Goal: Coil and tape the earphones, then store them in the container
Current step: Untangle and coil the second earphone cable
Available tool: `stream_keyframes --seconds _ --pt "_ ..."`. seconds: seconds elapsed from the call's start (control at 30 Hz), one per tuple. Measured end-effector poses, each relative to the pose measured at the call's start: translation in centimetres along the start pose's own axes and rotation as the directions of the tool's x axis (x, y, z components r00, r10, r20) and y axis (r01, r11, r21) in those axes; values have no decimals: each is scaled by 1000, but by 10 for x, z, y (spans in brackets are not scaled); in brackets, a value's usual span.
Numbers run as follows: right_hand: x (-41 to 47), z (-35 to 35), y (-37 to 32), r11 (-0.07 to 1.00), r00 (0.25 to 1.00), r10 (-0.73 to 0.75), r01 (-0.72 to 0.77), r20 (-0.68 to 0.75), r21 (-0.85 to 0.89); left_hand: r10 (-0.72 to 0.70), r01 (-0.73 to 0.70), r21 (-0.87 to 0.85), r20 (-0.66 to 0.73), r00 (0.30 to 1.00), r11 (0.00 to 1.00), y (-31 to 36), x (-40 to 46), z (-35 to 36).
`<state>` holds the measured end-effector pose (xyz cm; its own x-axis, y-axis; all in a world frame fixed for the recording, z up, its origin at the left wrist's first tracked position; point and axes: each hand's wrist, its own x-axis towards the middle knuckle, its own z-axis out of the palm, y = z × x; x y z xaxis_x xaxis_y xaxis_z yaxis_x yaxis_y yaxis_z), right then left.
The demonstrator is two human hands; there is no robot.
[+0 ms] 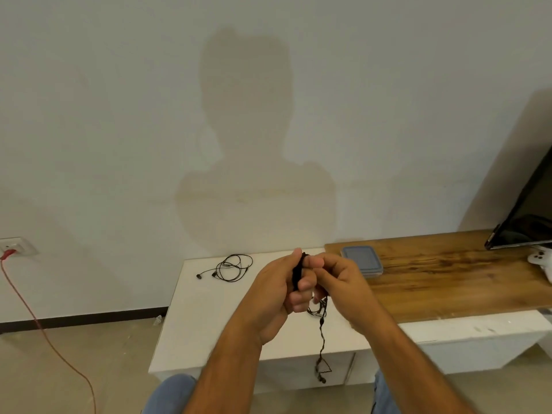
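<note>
- Hands meet above the white low counter; left hand fingers curled shut around a black wound bundle of earphone cable, held upright, probably so the loops stay stacked.
- Right hand fingers pinched together at the bundle's top, likely feeding or guiding the next turn.
- Loose thin black cable tail hangs below the hands past the counter edge, earbuds dangling near the end (so coiling looks unfinished).
- Second black wired earphone set lies loosely looped on the counter, far-left of the hands, untouched.
- Grey-blue lidded rectangular plastic container sits just beyond the right hand on the brown wooden board, lid on; kept within reach for storing.
- No tape visible.
</note>
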<state>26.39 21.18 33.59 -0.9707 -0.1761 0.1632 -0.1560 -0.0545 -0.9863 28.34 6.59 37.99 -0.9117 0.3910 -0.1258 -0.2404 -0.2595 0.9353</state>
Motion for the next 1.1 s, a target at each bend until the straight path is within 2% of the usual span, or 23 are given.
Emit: stream_keyframes --seconds 0.17,0.4,0.57,0.7,0.83,0.97,1.1 --pt "-11 12 11 998 997 60 -60 49 6 32 -34 -54 -39 999 998 -7 5 1" --pt "-29 13 34 973 981 150 -125 120 -193 90 -107 -99 -163 982 989 -25 10 -4" --pt "-36 16 36 952 965 202 -153 168 -265 130 -136 -10 -223 966 991 -32 12 -9" --pt "-37 13 29 929 958 211 -134 194 -346 181 -137 166 -287 941 976 -42 13 -16" --pt "-35 6 22 863 970 162 -50 183 -503 111 -22 300 -283 953 954 -54 11 -21" --pt "-31 1 10 790 967 123 41 224 -612 57 64 489 -230 972 870 -63 4 -25" --pt "-28 -3 6 774 969 56 110 241 -623 -86 137 416 -138 987 899 -64 -6 -25"
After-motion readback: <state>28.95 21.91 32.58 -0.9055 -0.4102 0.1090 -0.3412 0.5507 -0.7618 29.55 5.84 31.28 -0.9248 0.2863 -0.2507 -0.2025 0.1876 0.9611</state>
